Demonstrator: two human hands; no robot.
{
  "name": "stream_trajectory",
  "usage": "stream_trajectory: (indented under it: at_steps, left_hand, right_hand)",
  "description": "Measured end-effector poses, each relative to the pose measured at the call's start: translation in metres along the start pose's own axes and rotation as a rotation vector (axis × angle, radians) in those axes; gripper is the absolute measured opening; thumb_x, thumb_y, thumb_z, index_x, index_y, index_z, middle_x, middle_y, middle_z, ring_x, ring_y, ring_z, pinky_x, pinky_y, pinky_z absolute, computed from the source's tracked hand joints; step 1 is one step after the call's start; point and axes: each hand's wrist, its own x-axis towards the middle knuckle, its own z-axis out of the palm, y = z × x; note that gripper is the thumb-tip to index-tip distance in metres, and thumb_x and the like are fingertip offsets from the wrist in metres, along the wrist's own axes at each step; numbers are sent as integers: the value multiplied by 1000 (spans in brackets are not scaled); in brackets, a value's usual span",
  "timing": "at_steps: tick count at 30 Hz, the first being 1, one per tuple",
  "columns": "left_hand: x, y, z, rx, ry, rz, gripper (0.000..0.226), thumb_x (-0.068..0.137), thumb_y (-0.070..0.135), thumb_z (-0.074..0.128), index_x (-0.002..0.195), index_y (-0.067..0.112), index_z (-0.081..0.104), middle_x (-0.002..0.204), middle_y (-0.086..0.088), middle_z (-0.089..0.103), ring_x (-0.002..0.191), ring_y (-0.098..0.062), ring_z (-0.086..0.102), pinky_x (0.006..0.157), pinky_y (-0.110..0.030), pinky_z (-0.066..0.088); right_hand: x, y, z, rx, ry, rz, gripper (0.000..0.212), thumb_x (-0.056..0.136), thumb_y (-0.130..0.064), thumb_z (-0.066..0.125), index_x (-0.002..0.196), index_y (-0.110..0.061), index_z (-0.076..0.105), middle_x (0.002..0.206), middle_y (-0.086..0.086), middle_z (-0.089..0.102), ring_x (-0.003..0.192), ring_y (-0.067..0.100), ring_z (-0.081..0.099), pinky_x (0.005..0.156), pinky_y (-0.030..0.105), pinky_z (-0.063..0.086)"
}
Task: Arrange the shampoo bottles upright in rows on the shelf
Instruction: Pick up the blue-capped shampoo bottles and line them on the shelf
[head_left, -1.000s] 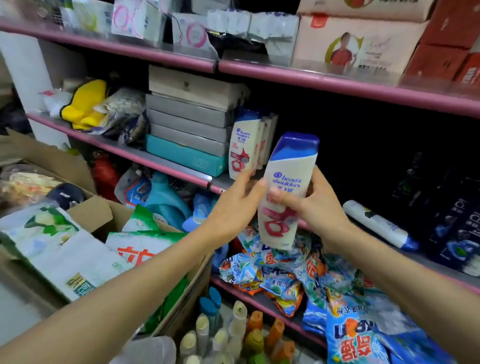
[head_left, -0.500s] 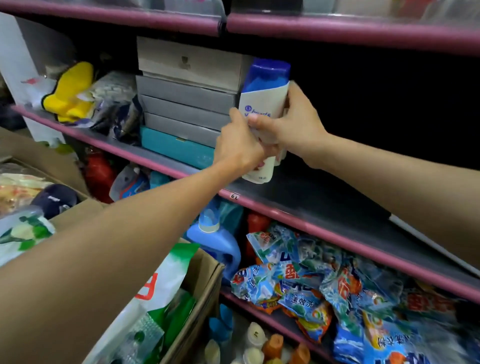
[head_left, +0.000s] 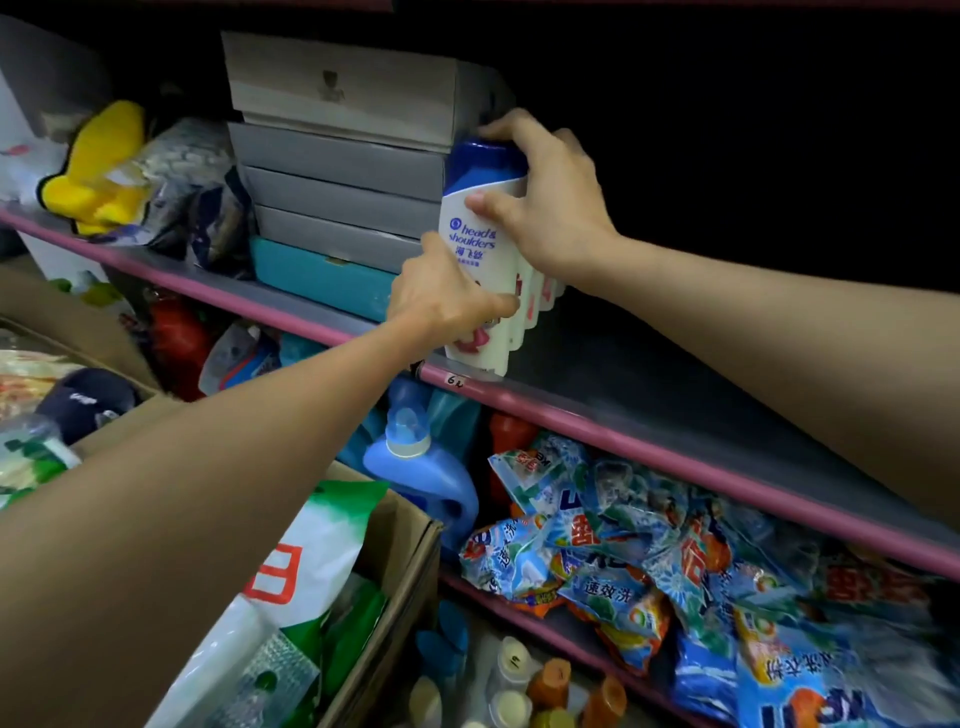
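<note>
The shampoo bottle is being set upright at the shelf's front edge, gripped by the left hand low and the right hand at the cap, so it's probably best being nudged flush against the row behind.

The single head view looks forward and slightly down, close to the shelf, from its left.

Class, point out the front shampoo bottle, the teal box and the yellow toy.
shampoo bottle (head_left: 470, 236): head view, printed label.
teal box (head_left: 322, 280): head view, front face.
yellow toy (head_left: 101, 171): head view, body.
</note>
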Motion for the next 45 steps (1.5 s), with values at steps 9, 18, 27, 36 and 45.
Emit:
stream_trajectory:
  at_steps: [9, 18, 27, 36, 45]
  left_hand:
    - [1, 8, 4, 73, -11, -28, 72, 59, 48, 77, 108, 12, 40, 100, -8, 61, 90, -29, 59, 77, -38, 52]
    - [2, 4, 0, 66, 1, -59, 73, 62, 48, 78, 109, 7, 39, 102, -12, 59, 92, -33, 59, 81, -44, 53]
    - [1, 0, 2, 42, 4, -41, 46, 83, 40, 58, 107, 9, 36, 98, -16, 58, 85, -34, 58, 73, -41, 52]
    - [-9, -4, 8, 21, 1, -98, 59, 74, 48, 60, 109, 5, 38, 99, -16, 57, 90, -37, 58, 76, -41, 52]
    - [-64, -18, 17, 10, -9, -140, 39, 82, 23, 67, 113, 3, 54, 116, -16, 64, 111, -35, 55, 86, -34, 41]
  right_hand:
    - [-19, 34, -16, 113, 62, 242, 32, 96, -25, 49, 126, -16, 52, 116, 10, 63, 106, 26, 59, 87, 35, 49]
    - [-58, 49, 20, 138, -221, 356, 35, 94, -29, 53, 124, -11, 59, 117, 9, 67, 111, 26, 61, 95, 36, 49]
    - [-30, 15, 37, 193, -27, 413, 51, 83, -45, 66, 119, -12, 50, 115, 10, 66, 103, 30, 63, 83, 44, 54]
    - [-32, 14, 38, 153, -39, 413, 43, 86, -41, 65, 113, -10, 54, 114, 11, 65, 103, 30, 62, 85, 44, 53]
    - [-93, 26, -12, 122, -295, 499, 28, 88, -22, 62, 114, -12, 61, 113, 9, 66, 102, 24, 62, 90, 37, 52]
